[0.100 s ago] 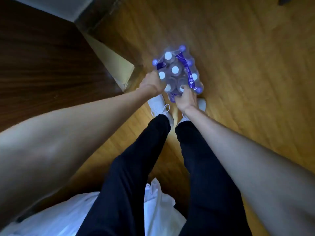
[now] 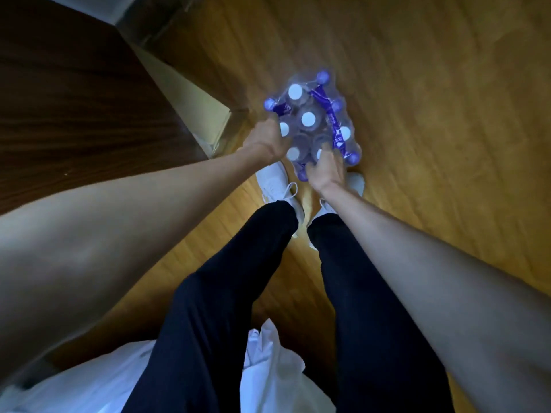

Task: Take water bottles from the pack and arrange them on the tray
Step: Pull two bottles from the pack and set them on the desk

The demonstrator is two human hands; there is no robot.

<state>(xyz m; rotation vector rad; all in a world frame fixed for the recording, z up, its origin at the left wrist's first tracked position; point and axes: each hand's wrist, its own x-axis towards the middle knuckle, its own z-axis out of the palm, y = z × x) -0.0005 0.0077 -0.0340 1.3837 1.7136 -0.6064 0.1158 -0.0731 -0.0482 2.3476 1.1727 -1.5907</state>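
Note:
A shrink-wrapped pack of water bottles [image 2: 313, 120] with white caps and purple wrap stands on the wooden floor just beyond my white shoes. My left hand [image 2: 265, 141] grips the pack's near left edge, fingers curled into the plastic. At the near right end, my right hand [image 2: 326, 168] holds the pack, its fingers pressed among the bottle caps. No tray is in view.
A dark wooden cabinet or table [image 2: 74, 93] fills the left side, its pale corner [image 2: 205, 111] close to my left hand. My legs in dark trousers stand below the pack. White cloth [image 2: 268, 368] lies at the bottom. Wooden floor [image 2: 432, 114] spreads to the right.
Nothing has visibly changed; both hands stay on the pack in the same places.

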